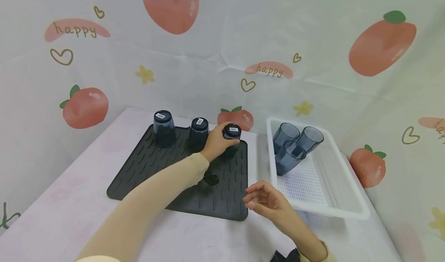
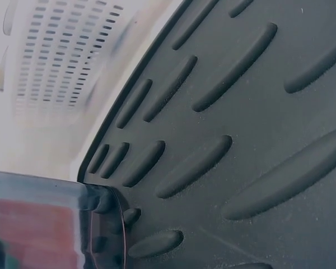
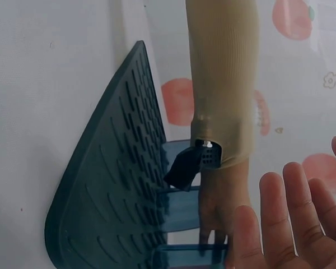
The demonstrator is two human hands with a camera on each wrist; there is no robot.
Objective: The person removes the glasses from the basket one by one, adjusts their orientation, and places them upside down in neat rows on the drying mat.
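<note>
left hand [image 1: 216, 141] pinches an upturned blue glass [image 1: 234, 131] between thumb and fingers, there near the far right corner of the black mat [image 1: 227, 194]! right hand [image 1: 269, 204], fingers loose, hovers by the white basket [image 1: 330, 210].

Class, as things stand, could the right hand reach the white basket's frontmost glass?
Probably yes: the right hand is empty, near the white basket, whose open top leaves the frontmost glass uncovered; only the rim needs clearing.
</note>
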